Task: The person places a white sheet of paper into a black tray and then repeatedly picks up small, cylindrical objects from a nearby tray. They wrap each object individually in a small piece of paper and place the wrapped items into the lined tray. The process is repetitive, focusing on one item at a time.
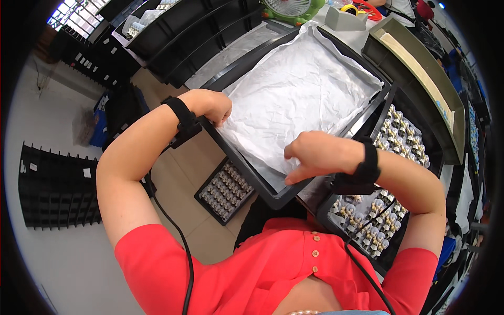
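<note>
A black tray (273,198) in front of me is lined with a crinkled white sheet (304,89), thin like paper or plastic film. The sheet's far corner rises over the tray's back rim. My left hand (216,107) is closed at the sheet's left edge, its curled fingertips pinching the sheet beside the rim; they are partly hidden. Over the near right part of the sheet is my right hand (317,153), palm down. Its thumb and bent forefinger stand apart, the thumb close to the sheet's near edge, with nothing seen between them.
To the right, a black tray (386,262) holds several small figurines with clear domes (401,139). A long olive-grey bin (420,68) stands beyond. Stacked black crates (194,42) and a green fan (294,10) are at the back. Another filled tray (226,191) sits low on the left.
</note>
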### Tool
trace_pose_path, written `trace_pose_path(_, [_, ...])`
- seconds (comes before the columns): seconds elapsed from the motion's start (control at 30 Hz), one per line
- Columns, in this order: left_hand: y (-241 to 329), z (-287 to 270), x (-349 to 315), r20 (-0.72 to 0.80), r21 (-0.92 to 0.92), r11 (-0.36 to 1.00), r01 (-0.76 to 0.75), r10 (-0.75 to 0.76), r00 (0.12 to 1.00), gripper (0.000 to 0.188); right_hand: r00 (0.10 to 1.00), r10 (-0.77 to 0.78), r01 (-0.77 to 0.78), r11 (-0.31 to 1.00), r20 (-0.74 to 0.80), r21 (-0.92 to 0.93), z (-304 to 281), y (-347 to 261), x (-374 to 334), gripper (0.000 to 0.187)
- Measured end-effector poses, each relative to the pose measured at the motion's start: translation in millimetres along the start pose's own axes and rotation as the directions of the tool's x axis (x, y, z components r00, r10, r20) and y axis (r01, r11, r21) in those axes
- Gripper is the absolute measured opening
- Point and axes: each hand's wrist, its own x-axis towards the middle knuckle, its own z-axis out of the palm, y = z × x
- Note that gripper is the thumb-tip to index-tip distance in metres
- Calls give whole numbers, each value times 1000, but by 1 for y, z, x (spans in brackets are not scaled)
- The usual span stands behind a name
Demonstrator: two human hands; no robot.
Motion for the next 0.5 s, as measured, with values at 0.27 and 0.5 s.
trace_pose_path(0.27, [5, -7, -8, 2, 83, 996, 22, -22, 1000, 27, 990, -64, 47, 990, 125, 135, 17, 12, 21, 27])
trace_pose_path(0.5, [5, -6, -6, -43, 98, 995, 3, 1, 999, 21, 991, -56, 32, 981, 124, 191, 18, 14, 18, 26])
